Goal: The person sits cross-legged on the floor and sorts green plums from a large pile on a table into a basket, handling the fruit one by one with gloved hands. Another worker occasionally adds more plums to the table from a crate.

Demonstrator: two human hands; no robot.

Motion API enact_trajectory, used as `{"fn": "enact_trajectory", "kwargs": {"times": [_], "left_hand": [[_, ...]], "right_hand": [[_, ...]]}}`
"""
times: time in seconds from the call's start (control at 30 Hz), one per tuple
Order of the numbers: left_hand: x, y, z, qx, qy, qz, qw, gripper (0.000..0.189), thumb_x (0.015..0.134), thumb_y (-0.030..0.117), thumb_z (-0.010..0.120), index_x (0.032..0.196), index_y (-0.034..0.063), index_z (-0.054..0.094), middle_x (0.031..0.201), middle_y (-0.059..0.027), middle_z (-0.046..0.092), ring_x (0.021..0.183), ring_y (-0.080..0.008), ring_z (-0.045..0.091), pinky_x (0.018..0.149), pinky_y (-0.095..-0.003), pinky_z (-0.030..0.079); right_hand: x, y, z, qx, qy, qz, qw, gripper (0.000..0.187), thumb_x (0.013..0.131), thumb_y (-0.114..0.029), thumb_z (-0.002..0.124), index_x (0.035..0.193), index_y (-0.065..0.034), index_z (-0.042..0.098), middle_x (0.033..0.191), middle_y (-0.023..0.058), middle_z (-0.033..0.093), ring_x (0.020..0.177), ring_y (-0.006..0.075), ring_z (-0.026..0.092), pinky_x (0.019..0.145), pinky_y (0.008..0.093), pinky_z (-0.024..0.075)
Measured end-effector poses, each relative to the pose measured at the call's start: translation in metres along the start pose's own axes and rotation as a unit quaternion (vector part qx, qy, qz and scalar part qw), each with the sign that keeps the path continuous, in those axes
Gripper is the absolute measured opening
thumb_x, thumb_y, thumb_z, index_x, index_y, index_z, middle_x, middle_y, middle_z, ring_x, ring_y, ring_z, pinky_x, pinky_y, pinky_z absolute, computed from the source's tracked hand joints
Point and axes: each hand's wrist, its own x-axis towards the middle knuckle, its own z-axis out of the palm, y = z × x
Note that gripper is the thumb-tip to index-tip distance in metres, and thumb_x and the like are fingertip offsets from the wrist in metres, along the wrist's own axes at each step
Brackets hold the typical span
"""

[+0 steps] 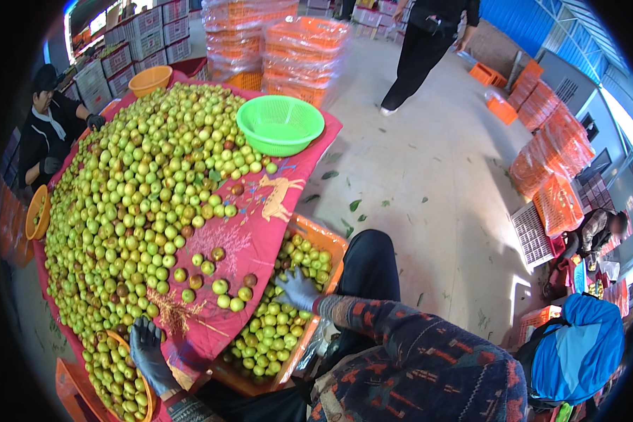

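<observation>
A large heap of green and reddish jujube-like fruit [132, 200] covers a table spread with a red patterned cloth [227, 242]. My left hand [150, 351], in a grey glove, is at the right side of an orange basket of fruit [149, 390], fingers near the heap's lower edge; whether it holds a fruit cannot be told. My right hand [298, 290], gloved too, reaches over an orange crate [324, 240] of the same fruit beside the table, its fingers spread on the fruit. Several loose fruits [220, 286] lie on the cloth between my hands.
A green plastic colander [280, 126] stands on the table's far corner. Orange bowls [150, 80] sit along its left edge, where a co-worker [47, 126] is. Wrapped orange crates [306, 58] stand behind. Another person [432, 47] is on the floor beyond, and a blue bag [577, 348] lies at right.
</observation>
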Motion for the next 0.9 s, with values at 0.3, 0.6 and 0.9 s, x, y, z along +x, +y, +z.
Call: {"fn": "enact_trajectory", "kwargs": {"times": [0.3, 0.6, 0.9], "left_hand": [[-0.019, 0.023, 0.024, -0.059, -0.019, 0.044, 0.997, 0.034, 0.097, 0.026, 0.050, 0.119, 0.0014, 0.058, 0.114, -0.0102, 0.064, 0.099, -0.0211, 0.061, 0.085, -0.0362, 0.049], [-0.035, 0.043, 0.046, -0.019, 0.047, 0.026, 0.998, 0.049, 0.098, 0.027, 0.049, 0.130, -0.0087, 0.044, 0.128, -0.0214, 0.054, 0.115, -0.0307, 0.055, 0.099, -0.0423, 0.046], [-0.023, 0.035, 0.037, -0.054, 0.086, 0.003, 0.995, 0.048, 0.098, 0.030, 0.049, 0.130, -0.0065, 0.046, 0.129, -0.0197, 0.053, 0.116, -0.0303, 0.055, 0.100, -0.0421, 0.045]], "right_hand": [[-0.029, -0.090, 0.009, -0.075, -0.086, -0.031, 0.993, 0.070, 0.076, -0.060, 0.062, 0.129, -0.0168, 0.050, 0.096, 0.0149, 0.061, 0.092, 0.0318, 0.053, 0.057, 0.0448, 0.0440], [-0.052, -0.122, 0.000, -0.003, -0.034, -0.134, 0.990, 0.074, 0.083, -0.047, 0.063, 0.132, 0.0033, 0.039, 0.103, 0.0208, 0.054, 0.095, 0.0327, 0.051, 0.063, 0.0399, 0.0534], [-0.038, -0.183, -0.020, 0.234, 0.034, -0.371, 0.898, 0.036, 0.086, -0.027, 0.063, 0.118, -0.0097, 0.059, 0.109, 0.0095, 0.061, 0.093, 0.0265, 0.061, 0.066, 0.0363, 0.0541]]}}
